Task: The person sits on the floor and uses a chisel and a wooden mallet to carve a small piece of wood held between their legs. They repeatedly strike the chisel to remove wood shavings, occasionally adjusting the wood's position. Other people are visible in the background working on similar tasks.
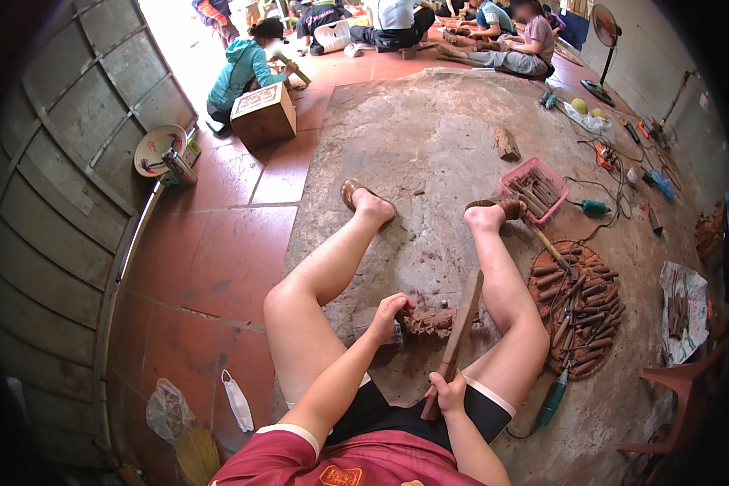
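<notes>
My right hand [449, 392] is wrapped round the lower end of a long, squared wooden bar [459, 332], which slants up and away from my lap. Between my legs, a rough carved piece of wood [434, 321] lies low over the floor. My left hand [392, 314] is at the left end of this carving, its fingers curled; what they hold is hidden. A pale, flat-sided block [366, 323] shows just left of that hand. The bar's upper part passes across the right end of the carving.
By my right leg, a round tray [552, 317] holds several wooden-handled carving tools; a green power tool [553, 398] lies near it. Beyond my right foot stands a pink basket [562, 198] of wood pieces. Cables and a red stool [679, 397] are right; several people sit farther off.
</notes>
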`<state>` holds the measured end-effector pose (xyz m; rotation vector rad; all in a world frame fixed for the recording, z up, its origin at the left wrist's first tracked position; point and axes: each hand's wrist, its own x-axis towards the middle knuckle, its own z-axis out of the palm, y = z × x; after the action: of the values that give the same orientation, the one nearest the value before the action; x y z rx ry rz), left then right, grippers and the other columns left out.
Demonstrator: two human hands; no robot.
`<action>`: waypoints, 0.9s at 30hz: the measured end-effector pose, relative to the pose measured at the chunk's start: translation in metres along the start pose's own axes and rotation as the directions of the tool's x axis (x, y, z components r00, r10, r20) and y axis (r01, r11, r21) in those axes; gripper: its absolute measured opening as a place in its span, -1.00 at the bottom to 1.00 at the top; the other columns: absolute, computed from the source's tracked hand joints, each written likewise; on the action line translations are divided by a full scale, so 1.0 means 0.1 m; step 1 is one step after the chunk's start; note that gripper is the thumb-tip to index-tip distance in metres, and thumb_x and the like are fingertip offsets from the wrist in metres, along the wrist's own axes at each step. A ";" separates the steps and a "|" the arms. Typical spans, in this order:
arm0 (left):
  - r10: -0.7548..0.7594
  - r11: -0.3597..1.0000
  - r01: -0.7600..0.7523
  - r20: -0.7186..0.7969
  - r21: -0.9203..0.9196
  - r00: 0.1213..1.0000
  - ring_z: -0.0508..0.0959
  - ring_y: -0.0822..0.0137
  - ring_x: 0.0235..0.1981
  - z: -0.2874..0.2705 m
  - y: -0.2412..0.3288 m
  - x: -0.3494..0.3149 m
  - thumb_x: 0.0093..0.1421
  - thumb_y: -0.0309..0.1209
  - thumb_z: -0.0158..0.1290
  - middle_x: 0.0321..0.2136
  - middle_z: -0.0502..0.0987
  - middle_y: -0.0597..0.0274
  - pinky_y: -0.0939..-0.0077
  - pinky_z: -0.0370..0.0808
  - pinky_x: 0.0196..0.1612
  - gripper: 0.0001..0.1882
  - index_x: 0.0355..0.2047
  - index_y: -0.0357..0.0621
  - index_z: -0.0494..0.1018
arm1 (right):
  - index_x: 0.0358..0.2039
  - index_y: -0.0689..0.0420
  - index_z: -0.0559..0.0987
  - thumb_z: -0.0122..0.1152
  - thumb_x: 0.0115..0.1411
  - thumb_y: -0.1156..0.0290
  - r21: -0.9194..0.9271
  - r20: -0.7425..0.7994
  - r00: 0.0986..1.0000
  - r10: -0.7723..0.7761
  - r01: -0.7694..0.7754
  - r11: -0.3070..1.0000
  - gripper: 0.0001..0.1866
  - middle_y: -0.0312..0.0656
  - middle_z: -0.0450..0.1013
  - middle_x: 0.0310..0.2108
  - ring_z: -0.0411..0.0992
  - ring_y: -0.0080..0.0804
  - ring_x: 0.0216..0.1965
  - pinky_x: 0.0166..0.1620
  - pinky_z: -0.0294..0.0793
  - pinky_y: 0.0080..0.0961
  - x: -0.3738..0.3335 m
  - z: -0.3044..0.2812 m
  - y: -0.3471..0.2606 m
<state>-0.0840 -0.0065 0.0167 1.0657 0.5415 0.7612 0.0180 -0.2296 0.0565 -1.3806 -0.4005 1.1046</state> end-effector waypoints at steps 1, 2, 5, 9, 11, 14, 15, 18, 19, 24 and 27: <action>-0.001 1.000 0.001 0.000 -0.004 1.000 0.46 0.46 -0.39 0.00 0.00 0.00 0.27 -0.19 -0.13 -0.47 0.49 0.28 0.56 0.40 -0.23 -0.65 -0.40 -0.24 0.46 | -0.36 0.28 0.38 0.28 0.03 0.35 0.002 -0.001 1.000 0.003 -0.003 1.000 -0.68 -0.20 0.36 -0.61 0.38 -0.40 -0.75 -0.64 0.48 -0.48 0.00 0.01 -0.01; -0.003 1.000 0.003 0.000 -0.007 1.000 0.46 0.46 -0.39 0.00 0.00 0.00 0.27 -0.19 -0.13 -0.47 0.49 0.28 0.56 0.40 -0.23 -0.65 -0.40 -0.24 0.47 | -0.36 0.28 0.38 0.28 0.03 0.35 0.003 -0.001 1.000 0.007 -0.007 1.000 -0.68 -0.20 0.36 -0.61 0.39 -0.40 -0.75 -0.64 0.48 -0.48 -0.01 0.01 -0.02; -0.001 1.000 0.001 0.001 0.012 1.000 0.46 0.46 -0.40 0.00 0.01 0.01 0.27 -0.19 -0.13 -0.48 0.49 0.28 0.55 0.40 -0.23 -0.64 -0.41 -0.25 0.47 | -0.36 0.28 0.37 0.28 0.03 0.35 0.010 -0.012 1.000 0.014 -0.014 1.000 -0.68 -0.19 0.36 -0.61 0.39 -0.40 -0.75 -0.65 0.47 -0.49 0.00 0.00 -0.01; 0.005 1.000 -0.004 -0.010 0.005 1.000 0.45 0.46 -0.41 0.02 0.01 0.00 0.26 -0.19 -0.13 -0.49 0.48 0.28 0.56 0.39 -0.24 -0.63 -0.42 -0.27 0.47 | -0.36 0.28 0.38 0.28 0.03 0.34 0.001 -0.015 1.000 0.016 -0.016 1.000 -0.68 -0.19 0.36 -0.60 0.39 -0.39 -0.74 -0.65 0.47 -0.48 0.02 -0.03 0.03; 0.009 1.000 -0.009 -0.013 0.014 1.000 0.45 0.46 -0.41 0.01 0.01 0.01 0.26 -0.19 -0.13 -0.49 0.49 0.28 0.56 0.39 -0.25 -0.63 -0.42 -0.27 0.47 | -0.36 0.28 0.38 0.28 0.03 0.34 0.002 -0.010 1.000 0.017 -0.017 1.000 -0.68 -0.19 0.36 -0.60 0.39 -0.39 -0.74 -0.65 0.48 -0.48 0.02 -0.03 0.04; 0.006 0.999 -0.005 -0.022 0.051 1.000 0.48 0.43 -0.41 0.00 0.00 0.00 0.23 -0.14 -0.15 -0.49 0.50 0.24 0.57 0.40 -0.25 -0.59 -0.41 -0.28 0.47 | -0.31 0.31 0.38 0.29 0.05 0.36 0.000 0.009 1.000 0.006 -0.006 1.000 -0.66 -0.17 0.40 -0.58 0.42 -0.39 -0.72 -0.64 0.48 -0.49 0.04 -0.07 0.10; 0.014 0.999 -0.013 -0.017 0.042 1.000 0.47 0.44 -0.41 0.00 0.00 0.01 0.24 -0.16 -0.15 -0.49 0.49 0.25 0.57 0.40 -0.25 -0.60 -0.42 -0.28 0.47 | -0.29 0.33 0.38 0.29 0.06 0.36 -0.002 0.018 1.000 -0.001 0.002 1.000 -0.65 -0.16 0.41 -0.57 0.44 -0.38 -0.71 -0.63 0.49 -0.49 0.04 -0.07 0.10; 0.037 0.999 -0.037 -0.004 0.020 0.999 0.46 0.46 -0.42 0.02 0.02 0.04 0.26 -0.20 -0.14 -0.51 0.49 0.27 0.57 0.39 -0.26 -0.62 -0.44 -0.27 0.48 | -0.29 0.32 0.39 0.30 0.04 0.36 0.003 0.026 1.000 0.003 -0.003 1.000 -0.65 -0.17 0.41 -0.57 0.44 -0.39 -0.71 -0.63 0.49 -0.49 0.06 -0.05 0.00; 0.039 0.999 -0.038 -0.003 0.019 0.999 0.46 0.45 -0.42 0.02 0.01 0.04 0.26 -0.19 -0.14 -0.51 0.49 0.26 0.57 0.39 -0.26 -0.62 -0.44 -0.27 0.48 | -0.29 0.31 0.39 0.30 0.04 0.35 -0.005 0.036 0.998 -0.044 0.045 0.999 -0.65 -0.18 0.41 -0.57 0.43 -0.39 -0.71 -0.63 0.48 -0.49 0.10 -0.02 -0.11; 0.001 0.997 0.003 -0.040 0.076 0.999 0.48 0.44 -0.41 -0.02 -0.02 0.03 0.23 -0.14 -0.17 -0.50 0.50 0.25 0.57 0.39 -0.26 -0.58 -0.42 -0.27 0.48 | -0.40 0.24 0.40 0.26 0.04 0.32 -0.038 0.091 0.953 -0.288 0.292 0.956 -0.72 -0.24 0.36 -0.60 0.35 -0.48 -0.75 -0.67 0.43 -0.55 0.46 0.24 -1.26; -0.007 0.995 0.013 -0.064 0.097 0.998 0.48 0.48 -0.44 -0.01 0.02 -0.01 0.22 -0.12 -0.15 -0.51 0.51 0.28 0.62 0.38 -0.32 -0.59 -0.41 -0.24 0.49 | -0.33 0.24 0.36 0.24 0.03 0.39 0.038 0.095 0.840 -0.534 0.533 0.845 -0.71 -0.18 0.35 -0.52 0.37 -0.48 -0.70 -0.61 0.45 -0.59 0.44 0.30 -1.81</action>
<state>-0.0861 -0.0059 0.0178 1.1304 0.6429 0.7685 0.0851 -0.1448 0.2111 -1.1037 -0.8016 0.7075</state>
